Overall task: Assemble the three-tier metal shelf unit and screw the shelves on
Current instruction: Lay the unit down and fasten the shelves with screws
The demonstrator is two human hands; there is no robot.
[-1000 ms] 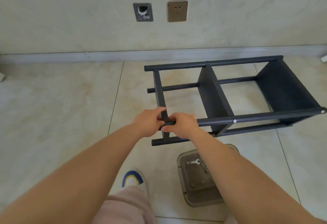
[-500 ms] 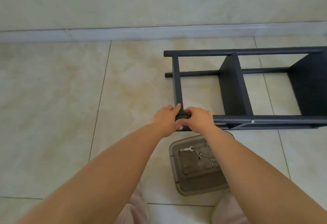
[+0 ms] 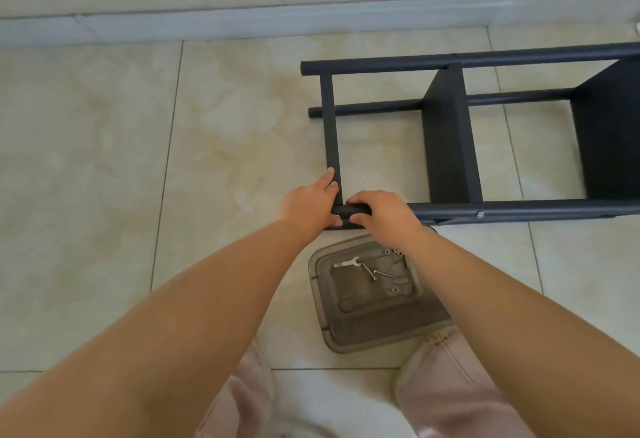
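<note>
The black shelf frame (image 3: 450,139) lies on its side on the tiled floor (image 3: 104,160), stretching right. Near it sits a clear plastic tray (image 3: 318,299) holding a small wrench (image 3: 346,262) and screws (image 3: 375,273). The right hand (image 3: 381,214) wraps the near pole's end; the left hand (image 3: 308,203) grips the corner beside it. An unfastened end shelf could slip or skew if the frame twists.

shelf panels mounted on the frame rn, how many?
2 clearly in view: a middle panel between the rails and one at the right edge, partly cut off by the picture. At the left hand only a crossbar shows.
</note>
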